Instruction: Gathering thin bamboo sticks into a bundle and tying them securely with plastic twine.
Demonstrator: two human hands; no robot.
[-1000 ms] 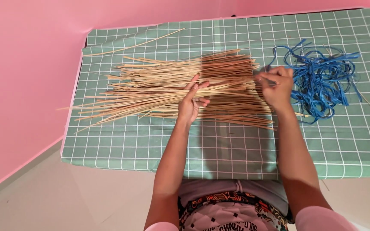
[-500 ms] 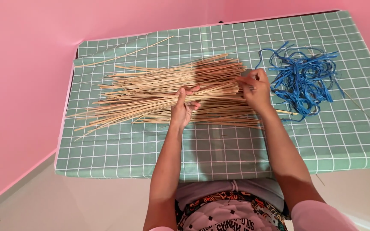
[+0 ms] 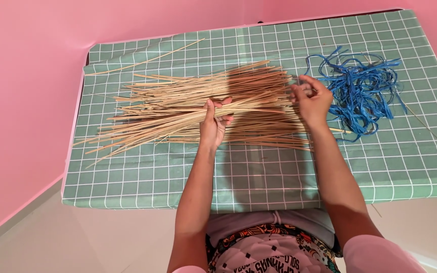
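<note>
A wide spread of thin tan sticks (image 3: 168, 108) lies across a table covered with a green checked cloth (image 3: 259, 172). My left hand (image 3: 214, 121) is curled around a small bunch of these sticks near the middle of the pile. My right hand (image 3: 312, 103) rests at the right-hand ends of the sticks, its fingertips pinching a few of them. Just right of that hand lies a tangle of blue cord (image 3: 360, 86).
One loose stick (image 3: 145, 60) lies apart near the table's far left corner. Pink walls (image 3: 26, 76) close in the table on the left and at the back. A pale floor (image 3: 77, 237) shows below the table's near edge.
Both hands have stayed on the sticks. The left hand's fingers have curled more around a bunch, and the view has shifted slightly.
</note>
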